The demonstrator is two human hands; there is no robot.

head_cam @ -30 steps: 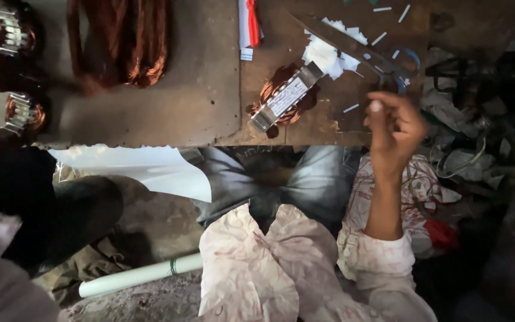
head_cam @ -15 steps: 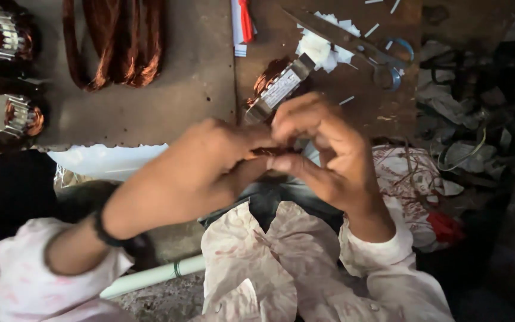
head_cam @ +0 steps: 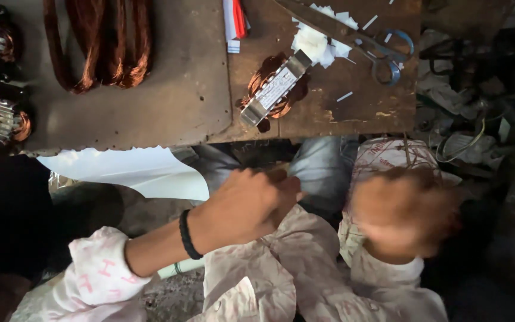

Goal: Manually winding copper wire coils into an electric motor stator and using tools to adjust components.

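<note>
L hand point(head_cam: 251, 203) sat over the lap below the bench edge point(head_cam: 329, 134), black band on wrist, fingers curled tight together near the lap cloth point(head_cam: 287, 262). Couldn't tell what they pinched, if anything; too small/hidden. R hand point(head_cam: 403, 211) was pure motion blur just to the right of it, grip state can't tell.

On the bench: small copper coil w/ metal strip point(head_cam: 275, 89) near the front edge, well apart from both hands. Scissors point(head_cam: 377, 50) and white paper scraps point(head_cam: 317, 39) behind it. Big copper wire hanks point(head_cam: 99, 45) far left.

Judgement: fine work held over the lap goes best w/ L hand kept steady as anchor, R moving in short controlled strokes, and thin wire kept clear of the cloth folds.
</note>
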